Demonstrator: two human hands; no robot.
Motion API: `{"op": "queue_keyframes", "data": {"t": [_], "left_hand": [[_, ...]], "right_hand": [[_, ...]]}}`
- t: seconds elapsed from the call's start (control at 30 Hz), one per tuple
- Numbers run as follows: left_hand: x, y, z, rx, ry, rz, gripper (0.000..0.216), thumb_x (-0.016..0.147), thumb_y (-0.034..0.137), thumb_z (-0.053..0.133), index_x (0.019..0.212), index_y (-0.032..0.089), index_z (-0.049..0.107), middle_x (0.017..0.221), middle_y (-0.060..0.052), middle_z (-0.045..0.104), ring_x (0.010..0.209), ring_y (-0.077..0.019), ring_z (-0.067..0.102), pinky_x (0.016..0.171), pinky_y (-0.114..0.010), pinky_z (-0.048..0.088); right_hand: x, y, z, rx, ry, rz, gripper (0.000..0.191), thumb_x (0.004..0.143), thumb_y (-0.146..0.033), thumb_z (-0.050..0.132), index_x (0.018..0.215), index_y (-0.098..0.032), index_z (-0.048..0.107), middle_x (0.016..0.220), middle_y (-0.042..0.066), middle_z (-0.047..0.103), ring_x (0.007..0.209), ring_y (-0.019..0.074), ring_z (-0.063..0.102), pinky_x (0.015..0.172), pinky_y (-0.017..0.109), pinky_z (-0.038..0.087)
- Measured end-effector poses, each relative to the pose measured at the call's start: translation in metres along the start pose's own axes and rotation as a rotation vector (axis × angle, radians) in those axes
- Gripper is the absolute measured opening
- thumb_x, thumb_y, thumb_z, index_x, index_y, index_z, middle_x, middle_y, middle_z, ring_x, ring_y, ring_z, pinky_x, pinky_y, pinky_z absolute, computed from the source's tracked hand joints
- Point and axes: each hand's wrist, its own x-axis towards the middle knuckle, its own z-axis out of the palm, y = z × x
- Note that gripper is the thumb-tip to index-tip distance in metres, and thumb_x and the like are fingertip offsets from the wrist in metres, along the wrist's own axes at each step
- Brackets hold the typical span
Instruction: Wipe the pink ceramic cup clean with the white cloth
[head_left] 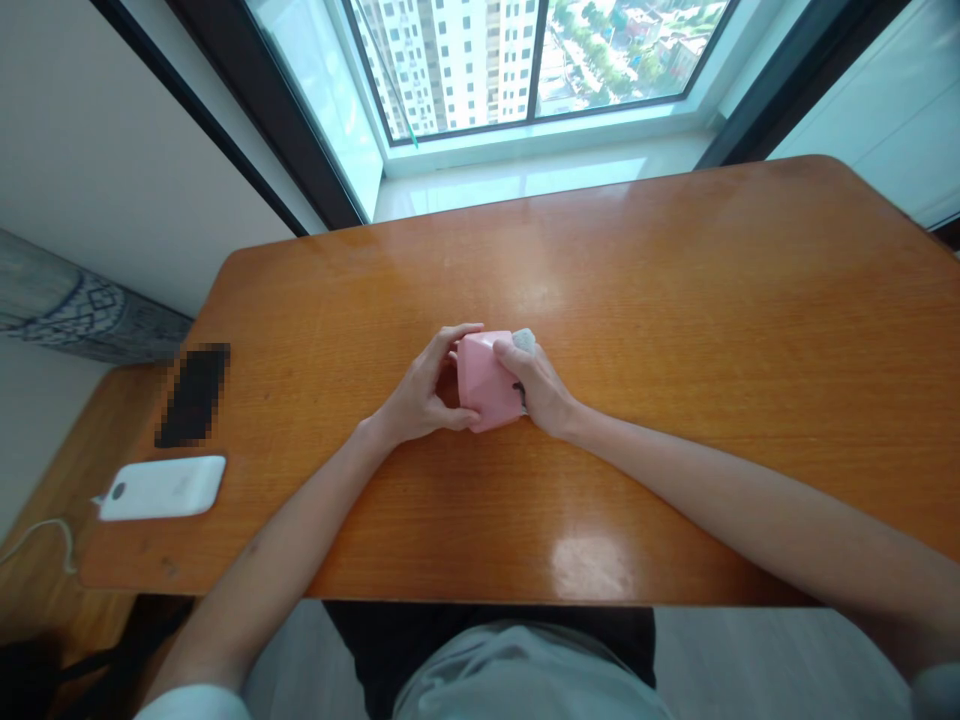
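A small pink box-shaped object [486, 385] is held between my two hands over the middle of the wooden table. My left hand [433, 385] grips its left side, with the thumb at the lower edge and the fingers along the top. My right hand [544, 385] closes on its right side, the thumb lying across the upper face. A light grey fuzzy piece [524, 341] shows at the upper right corner, beside the right thumb. Something dark and small peeks out at the right edge, partly covered by the right hand. What kind of object this is, I cannot tell.
On the table's [712, 300] left end lies a white rounded device [163, 488] with a cable [56, 525] running off the edge. Behind it is a black pixelated rectangle [193, 395]. A window [532, 60] stands beyond the far edge, and a patterned curtain [90, 300] hangs at left.
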Motion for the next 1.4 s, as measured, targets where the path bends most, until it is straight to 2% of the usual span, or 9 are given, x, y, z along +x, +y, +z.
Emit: {"op": "queue_keyframes", "data": {"t": [0.13,0.27,0.4,0.6,0.7,0.87,1.07,1.2,1.4], "left_hand": [[0.0,-0.002,-0.006,0.235,0.022,0.25,0.125,0.077,0.094,0.086,0.177,0.035,0.04,0.171,-0.02,0.053,0.158,-0.0441,0.055,0.128,-0.064,0.053],[-0.002,-0.005,-0.014,0.476,-0.032,0.391,0.138,0.068,0.09,0.095,0.18,0.041,0.031,0.177,-0.02,0.047,0.16,-0.0443,0.056,0.126,-0.066,0.056],[-0.003,-0.001,-0.016,0.59,-0.005,0.401,0.132,0.072,0.086,0.096,0.178,0.039,0.034,0.17,-0.02,0.054,0.152,-0.0423,0.064,0.122,-0.061,0.061],[0.004,0.011,-0.008,0.465,0.061,0.352,0.127,0.068,0.084,0.101,0.172,0.033,0.048,0.159,-0.018,0.064,0.142,-0.0401,0.07,0.117,-0.056,0.064],[0.006,0.011,-0.003,0.337,0.084,0.246,0.123,0.065,0.085,0.101,0.165,0.031,0.056,0.152,-0.016,0.069,0.133,-0.0387,0.073,0.11,-0.052,0.066],[0.002,0.003,0.004,0.015,0.037,-0.038,0.113,0.08,0.098,0.08,0.163,0.026,0.056,0.138,-0.015,0.074,0.109,-0.0302,0.077,0.092,-0.042,0.066],[-0.001,-0.002,-0.001,0.285,0.046,0.23,0.133,0.072,0.096,0.088,0.178,0.036,0.036,0.175,-0.02,0.049,0.16,-0.0459,0.053,0.13,-0.066,0.051],[-0.003,0.0,-0.006,0.485,-0.031,0.326,0.133,0.076,0.077,0.101,0.18,0.041,0.028,0.178,-0.02,0.045,0.162,-0.0437,0.054,0.129,-0.064,0.054],[0.002,0.014,-0.001,0.447,0.039,0.278,0.123,0.074,0.072,0.104,0.173,0.033,0.043,0.167,-0.019,0.058,0.152,-0.0419,0.063,0.126,-0.059,0.057]], "right_hand": [[0.0,-0.004,0.001,-0.012,0.003,-0.006,0.063,0.095,-0.084,0.068,0.085,-0.022,0.061,0.074,-0.002,0.052,0.066,0.0138,0.044,0.059,0.029,0.037],[0.001,-0.001,0.001,0.034,0.008,0.0,0.061,0.095,-0.082,0.07,0.086,-0.022,0.063,0.076,-0.002,0.053,0.068,0.014,0.045,0.059,0.028,0.037],[0.003,0.003,0.001,0.061,0.006,0.01,0.06,0.095,-0.081,0.072,0.095,-0.021,0.069,0.081,-0.001,0.057,0.071,0.0147,0.049,0.061,0.029,0.039],[0.005,0.007,-0.001,0.074,0.032,0.011,0.061,0.096,-0.084,0.067,0.092,-0.023,0.066,0.082,0.001,0.056,0.073,0.017,0.049,0.063,0.031,0.041],[0.005,0.008,-0.001,0.048,0.032,-0.001,0.062,0.095,-0.085,0.067,0.088,-0.024,0.064,0.081,0.001,0.056,0.073,0.017,0.049,0.062,0.03,0.04],[0.003,0.003,0.001,0.041,0.018,0.035,0.066,0.092,-0.089,0.068,0.086,-0.023,0.063,0.078,0.0,0.057,0.07,0.0162,0.049,0.062,0.03,0.041],[0.003,-0.003,0.002,0.016,0.021,0.016,0.064,0.092,-0.086,0.069,0.087,-0.022,0.064,0.079,0.0,0.056,0.07,0.0157,0.047,0.062,0.03,0.041],[0.005,-0.001,0.002,0.059,0.027,0.007,0.061,0.092,-0.083,0.069,0.09,-0.022,0.065,0.084,0.001,0.058,0.074,0.0161,0.048,0.065,0.03,0.043],[0.007,0.001,0.001,0.065,0.056,0.019,0.061,0.094,-0.085,0.067,0.088,-0.024,0.062,0.083,0.001,0.056,0.073,0.0171,0.046,0.064,0.032,0.042]]}}
